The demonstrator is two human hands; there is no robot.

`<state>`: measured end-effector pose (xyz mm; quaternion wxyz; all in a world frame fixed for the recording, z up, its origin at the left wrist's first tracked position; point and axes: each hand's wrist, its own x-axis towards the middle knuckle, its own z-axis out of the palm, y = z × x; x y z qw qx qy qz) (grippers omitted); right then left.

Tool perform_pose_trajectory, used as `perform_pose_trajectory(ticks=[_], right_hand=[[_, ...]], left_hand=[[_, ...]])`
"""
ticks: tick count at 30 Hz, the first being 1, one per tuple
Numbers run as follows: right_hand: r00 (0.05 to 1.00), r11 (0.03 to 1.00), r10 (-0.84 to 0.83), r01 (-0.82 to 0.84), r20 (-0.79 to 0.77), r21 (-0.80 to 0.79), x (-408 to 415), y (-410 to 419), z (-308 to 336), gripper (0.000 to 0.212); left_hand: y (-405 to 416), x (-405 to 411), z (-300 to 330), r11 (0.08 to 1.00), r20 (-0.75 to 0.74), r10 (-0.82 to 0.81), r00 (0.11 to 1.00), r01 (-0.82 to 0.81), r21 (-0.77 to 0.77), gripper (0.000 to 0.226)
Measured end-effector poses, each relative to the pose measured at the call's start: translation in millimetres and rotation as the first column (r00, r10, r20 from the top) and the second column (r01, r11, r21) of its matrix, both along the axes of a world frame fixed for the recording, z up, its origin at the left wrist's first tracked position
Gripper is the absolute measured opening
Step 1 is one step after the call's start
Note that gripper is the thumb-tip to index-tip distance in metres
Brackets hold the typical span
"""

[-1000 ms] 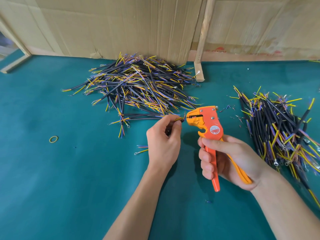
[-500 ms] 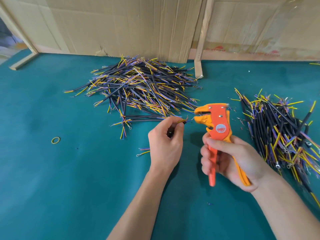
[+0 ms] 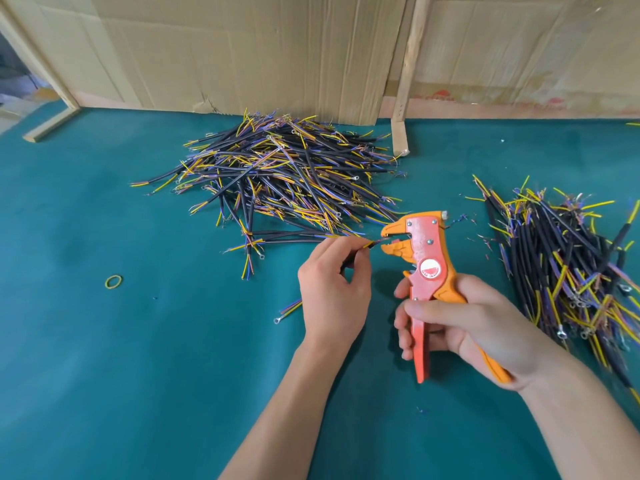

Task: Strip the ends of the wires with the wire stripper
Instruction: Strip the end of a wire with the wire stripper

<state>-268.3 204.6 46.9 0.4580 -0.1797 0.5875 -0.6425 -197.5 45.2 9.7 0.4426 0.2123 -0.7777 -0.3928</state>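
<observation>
Since half a second ago the wire stripper (image 3: 420, 258) has swung back toward the left hand (image 3: 332, 289), and its beak now stands agape with the wire (image 3: 370, 244) tip at or just inside the mouth; whether the tip is properly seated is hard to tell at this size. The left hand pinches that wire between thumb and forefinger, close behind its yellow end. The right hand (image 3: 464, 327) is wrapped round both stripper handles, which stand apart, so the squeeze for this end is probably not yet made. Much work seems to be left: a big loose heap (image 3: 277, 178) lies beyond the hands and a tidier bundle (image 3: 561, 258) to the right, though which is finished I cannot say. The wires are short, black-sheathed, with yellow and purple cores, some carrying ring terminals.
</observation>
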Motion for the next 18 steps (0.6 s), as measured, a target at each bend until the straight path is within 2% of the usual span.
perform_pose_trajectory(ticks=[7,18], right_hand=[[1.0,1.0,0.002,-0.002,-0.024,-0.009,2.9,-5.4,0.3,0.019],[0.997,0.997,-0.072,0.072,-0.039,-0.001,4.4,-8.9,-3.1,0.034]], left_hand=[[-0.6,-0.5,-2.1,0.999,-0.006,0.01,1.0,-0.01,-0.033,0.018],[-0.9,-1.3,-3.6,1.0,-0.018,0.017,1.0,-0.017,-0.016,0.018]])
